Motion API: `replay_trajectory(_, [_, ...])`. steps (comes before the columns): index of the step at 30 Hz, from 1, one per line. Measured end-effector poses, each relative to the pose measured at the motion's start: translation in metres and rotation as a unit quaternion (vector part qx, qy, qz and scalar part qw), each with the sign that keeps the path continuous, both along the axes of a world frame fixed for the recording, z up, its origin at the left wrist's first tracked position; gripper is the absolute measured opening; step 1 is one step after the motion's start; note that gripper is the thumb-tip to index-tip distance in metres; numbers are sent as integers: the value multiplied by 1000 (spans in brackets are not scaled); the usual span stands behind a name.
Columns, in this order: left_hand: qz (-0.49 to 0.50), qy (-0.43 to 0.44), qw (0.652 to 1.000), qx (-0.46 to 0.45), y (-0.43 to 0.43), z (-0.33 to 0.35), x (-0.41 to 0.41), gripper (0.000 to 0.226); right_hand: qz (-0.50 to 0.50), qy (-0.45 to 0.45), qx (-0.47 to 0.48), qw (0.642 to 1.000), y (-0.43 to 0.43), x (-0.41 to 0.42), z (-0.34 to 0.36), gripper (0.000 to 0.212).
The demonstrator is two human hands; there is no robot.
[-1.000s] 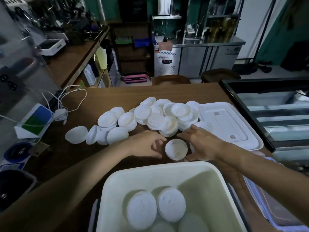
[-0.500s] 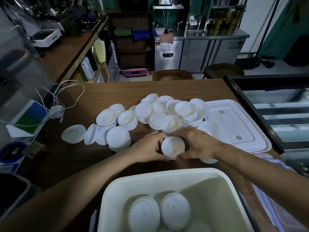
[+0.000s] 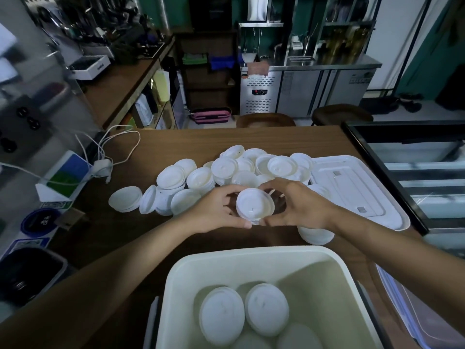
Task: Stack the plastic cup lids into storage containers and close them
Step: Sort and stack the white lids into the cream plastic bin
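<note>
Container (image 3: 251, 254) cut off at bottom edge; lid stack (image 3: 315, 236) half hidden under right arm (image 3: 364, 238); far-left gear (image 3: 57, 18) blurred.

Two bare forearms are shown: the left forearm (image 3: 125, 268) is seen at the lower left of the frame and the right forearm (image 3: 392, 253) at the lower right, each uncovered from frame edge to wrist. The left hand (image 3: 214, 210) and right hand (image 3: 302, 207), near the centre, are likewise bare. A short-trimmed nail is seen on the left thumb.

Dimly lit room: stainless-steel refrigerated counter (image 3: 302, 89) at 12 o'clock, wooden side counter (image 3: 120, 89) at 10 o'clock, black-framed glass display case (image 3: 415, 157) at 3 o'clock.
</note>
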State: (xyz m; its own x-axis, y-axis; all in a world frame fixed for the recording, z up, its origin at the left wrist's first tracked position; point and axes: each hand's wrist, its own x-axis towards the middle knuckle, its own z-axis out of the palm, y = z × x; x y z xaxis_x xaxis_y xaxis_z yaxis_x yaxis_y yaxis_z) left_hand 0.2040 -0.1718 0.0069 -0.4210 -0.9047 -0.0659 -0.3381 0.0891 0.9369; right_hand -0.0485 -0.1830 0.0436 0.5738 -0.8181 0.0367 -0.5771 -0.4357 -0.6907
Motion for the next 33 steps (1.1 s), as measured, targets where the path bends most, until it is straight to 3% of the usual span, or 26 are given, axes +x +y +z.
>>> replay_trajectory(8, [14,40,997,-68,19,56,15,75,-6,-82,-3,997,19,7,46,64])
replay_trajectory(19, [8,-25,992,-120,81,90,35,72,40,-86,-31,995,64,5,73,64])
replay_trajectory(29, [-34,-127,977,-166,139,97,24,80,60,-169,99,979,116,-7,62,64])
replay_trajectory(33, [-54,-202,965,-157,156,90,19,86,78,-132,102,983,135,-12,57,63])
